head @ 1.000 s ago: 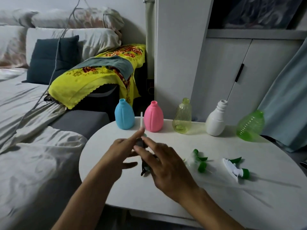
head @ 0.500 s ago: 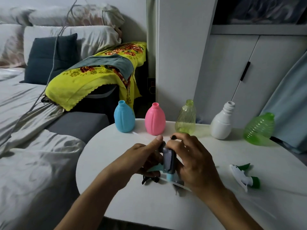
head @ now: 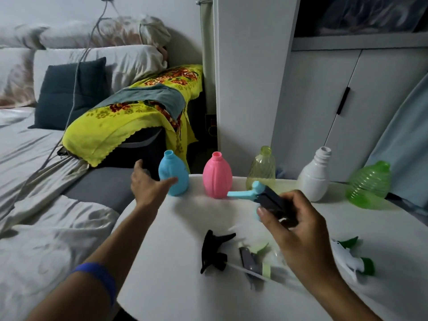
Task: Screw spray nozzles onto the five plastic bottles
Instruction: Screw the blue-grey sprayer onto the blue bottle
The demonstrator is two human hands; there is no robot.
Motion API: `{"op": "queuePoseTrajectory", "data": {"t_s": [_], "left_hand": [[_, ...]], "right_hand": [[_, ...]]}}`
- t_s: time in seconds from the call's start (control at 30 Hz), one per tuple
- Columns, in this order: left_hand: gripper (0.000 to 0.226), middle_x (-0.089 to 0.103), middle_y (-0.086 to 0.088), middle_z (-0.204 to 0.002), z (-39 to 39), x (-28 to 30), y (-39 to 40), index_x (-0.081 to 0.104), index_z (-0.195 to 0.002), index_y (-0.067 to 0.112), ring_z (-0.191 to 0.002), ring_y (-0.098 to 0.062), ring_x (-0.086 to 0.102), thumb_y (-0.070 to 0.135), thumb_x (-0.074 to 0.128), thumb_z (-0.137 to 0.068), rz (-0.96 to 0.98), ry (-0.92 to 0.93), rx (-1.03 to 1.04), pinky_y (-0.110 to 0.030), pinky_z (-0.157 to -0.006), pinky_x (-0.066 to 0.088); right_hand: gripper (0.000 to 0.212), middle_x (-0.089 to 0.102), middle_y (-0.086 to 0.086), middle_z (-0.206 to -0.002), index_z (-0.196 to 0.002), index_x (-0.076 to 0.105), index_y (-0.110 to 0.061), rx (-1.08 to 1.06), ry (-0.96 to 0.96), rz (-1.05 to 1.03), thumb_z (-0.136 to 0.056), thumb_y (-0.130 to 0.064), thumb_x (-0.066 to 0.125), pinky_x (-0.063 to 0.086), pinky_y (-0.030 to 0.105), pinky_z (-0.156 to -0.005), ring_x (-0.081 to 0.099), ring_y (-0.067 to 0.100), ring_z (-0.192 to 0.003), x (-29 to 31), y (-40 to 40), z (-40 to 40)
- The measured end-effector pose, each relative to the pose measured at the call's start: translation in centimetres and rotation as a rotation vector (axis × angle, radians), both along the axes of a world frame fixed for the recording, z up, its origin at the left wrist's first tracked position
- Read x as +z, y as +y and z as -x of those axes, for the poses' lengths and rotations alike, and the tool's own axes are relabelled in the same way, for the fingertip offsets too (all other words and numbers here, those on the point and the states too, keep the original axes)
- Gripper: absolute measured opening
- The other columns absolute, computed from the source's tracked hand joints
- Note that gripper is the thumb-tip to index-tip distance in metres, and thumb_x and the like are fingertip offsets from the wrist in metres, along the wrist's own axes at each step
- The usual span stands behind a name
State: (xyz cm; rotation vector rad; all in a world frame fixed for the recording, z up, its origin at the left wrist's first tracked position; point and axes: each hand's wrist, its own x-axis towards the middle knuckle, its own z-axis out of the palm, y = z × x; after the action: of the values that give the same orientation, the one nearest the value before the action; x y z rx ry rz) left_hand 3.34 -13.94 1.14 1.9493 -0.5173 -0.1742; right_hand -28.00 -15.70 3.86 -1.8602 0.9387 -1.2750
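Five uncapped bottles stand along the far side of the round white table [head: 176, 286]: a blue bottle [head: 177, 176], a pink bottle [head: 217, 176], a clear yellow bottle [head: 262, 166], a white bottle [head: 316, 177] and a green ribbed bottle [head: 369, 185]. My left hand [head: 148, 184] is spread open right beside the blue bottle, thumb at its side. My right hand [head: 298, 225] grips a dark spray nozzle with a light-blue trigger [head: 259, 193] above the table. A black nozzle [head: 214, 251], a grey-and-pale-green nozzle [head: 253, 262] and a white-and-green nozzle [head: 349, 258] lie on the table.
A bed with grey sheets [head: 34, 205] runs along the left, close to the table edge. A yellow floral cloth [head: 129, 117] covers a dark object behind the blue bottle. White cabinet doors [head: 324, 100] and a light-blue curtain [head: 403, 140] stand behind the bottles.
My left hand let go of the nozzle and moved forward to the blue bottle. My right hand lifted the dark and light-blue nozzle up and to the right.
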Motion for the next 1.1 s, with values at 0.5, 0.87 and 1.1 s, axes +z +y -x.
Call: {"op": "queuePoseTrajectory", "data": {"t_s": [0.5, 0.87, 1.1], "left_hand": [[0.091, 0.05, -0.006, -0.115, -0.3, -3.7, -3.8, 0.032, -0.127, 0.022, -0.107, -0.032, 0.058, 0.017, 0.092, -0.058, 0.137, 0.149, -0.102, -0.051, -0.088, 0.054], [0.098, 0.046, -0.007, -0.128, 10.2, -0.1, 3.5, 0.042, -0.132, 0.024, -0.11, -0.029, 0.044, 0.028, 0.088, -0.046, -0.094, -0.745, -0.581, -0.039, -0.081, 0.049], [0.097, 0.049, -0.008, -0.13, 11.6, 0.6, 4.9, 0.042, -0.134, 0.025, -0.113, -0.031, 0.046, 0.034, 0.09, -0.05, -0.088, -0.812, -0.621, -0.043, -0.084, 0.053]], "right_hand": [[0.029, 0.073, -0.005, -0.069, -0.09, 0.074, -0.035, -0.055, -0.28, -0.275, -0.066, -0.052, 0.072, 0.05, 0.015, -0.053, 0.062, 0.006, -0.057, -0.7, -2.8, 2.2], [0.009, 0.073, -0.009, -0.085, -0.099, 0.07, -0.022, -0.186, -0.592, -0.225, -0.09, -0.024, 0.07, 0.057, 0.028, -0.065, 0.066, 0.008, -0.071, 2.1, -5.7, 5.8], [0.028, 0.072, -0.006, -0.082, -0.097, 0.066, -0.013, -0.096, -0.565, -0.236, -0.078, -0.032, 0.071, 0.057, 0.027, -0.061, 0.065, 0.012, -0.074, 2.0, -4.3, 3.8]]}}
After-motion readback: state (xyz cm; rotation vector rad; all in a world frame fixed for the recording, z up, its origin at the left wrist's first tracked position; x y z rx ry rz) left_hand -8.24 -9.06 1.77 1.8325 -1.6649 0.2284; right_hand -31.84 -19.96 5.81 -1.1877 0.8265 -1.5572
